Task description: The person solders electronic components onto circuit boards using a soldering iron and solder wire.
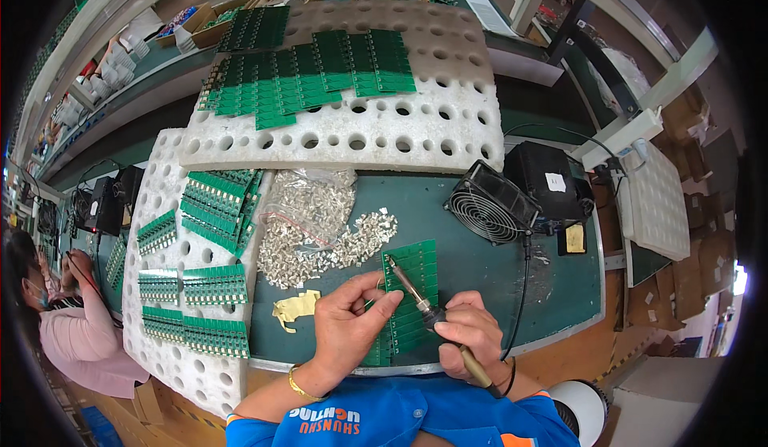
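My right hand [472, 331] grips a soldering iron [424, 307] like a pen, its tip resting on a green circuit board panel [416, 267] that lies on the dark green mat. My left hand [352, 319] presses on the panel's left edge, thumb and forefinger pinched near the iron's tip; whether they pinch a small metal part or solder wire is too small to tell. A heap of small silver metal parts [320, 235] lies just beyond the panel, partly in a clear plastic bag.
White perforated foam trays [352, 139] with rows of green boards stand behind and at left [180, 343]. A small black fan [488, 203] and black box [548, 179] sit at right. A yellow scrap [294, 305] lies on the mat. Another person sits at far left [72, 319].
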The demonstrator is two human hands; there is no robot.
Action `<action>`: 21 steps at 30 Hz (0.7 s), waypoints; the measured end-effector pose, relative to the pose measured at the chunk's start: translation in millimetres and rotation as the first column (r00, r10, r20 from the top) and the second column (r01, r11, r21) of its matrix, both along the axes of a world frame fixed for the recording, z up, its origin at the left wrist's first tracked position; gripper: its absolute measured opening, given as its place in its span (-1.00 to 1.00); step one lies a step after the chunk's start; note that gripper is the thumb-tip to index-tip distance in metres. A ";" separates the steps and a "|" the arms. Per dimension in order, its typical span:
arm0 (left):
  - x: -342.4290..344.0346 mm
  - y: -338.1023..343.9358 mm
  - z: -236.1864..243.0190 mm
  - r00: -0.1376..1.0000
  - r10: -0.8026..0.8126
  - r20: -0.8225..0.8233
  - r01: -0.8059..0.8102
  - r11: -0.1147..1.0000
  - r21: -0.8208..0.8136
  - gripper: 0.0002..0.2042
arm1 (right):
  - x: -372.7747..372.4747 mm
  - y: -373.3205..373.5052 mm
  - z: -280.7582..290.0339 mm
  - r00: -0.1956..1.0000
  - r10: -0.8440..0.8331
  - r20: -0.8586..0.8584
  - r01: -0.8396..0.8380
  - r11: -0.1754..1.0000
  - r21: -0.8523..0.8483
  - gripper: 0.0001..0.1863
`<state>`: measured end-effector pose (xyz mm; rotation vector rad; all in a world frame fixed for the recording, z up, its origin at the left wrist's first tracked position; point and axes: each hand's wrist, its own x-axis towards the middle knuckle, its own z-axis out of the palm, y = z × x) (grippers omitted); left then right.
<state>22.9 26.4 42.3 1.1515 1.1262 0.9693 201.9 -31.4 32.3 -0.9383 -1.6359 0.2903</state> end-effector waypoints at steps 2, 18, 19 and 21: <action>-2.1 0.8 6.1 0.998 -0.037 -0.041 0.037 0.999 0.010 -0.71 | 1.8 0.2 -3.1 0.999 0.013 -0.037 -0.013 1.000 -0.004 -0.75; -5.9 0.1 6.4 0.995 -0.090 0.039 0.093 0.994 -0.057 -0.69 | 9.1 -0.3 0.9 0.996 0.050 -0.068 -0.053 0.998 -0.045 -0.79; -5.9 0.0 6.7 0.995 -0.088 0.037 0.090 0.994 -0.057 -0.69 | 9.2 0.0 0.1 0.995 0.053 -0.087 -0.058 0.997 -0.048 -0.79; -5.8 -0.3 7.4 0.994 -0.096 0.057 0.100 0.992 -0.074 -0.68 | 9.4 -0.7 0.8 0.993 0.059 -0.106 -0.064 0.997 -0.050 -0.80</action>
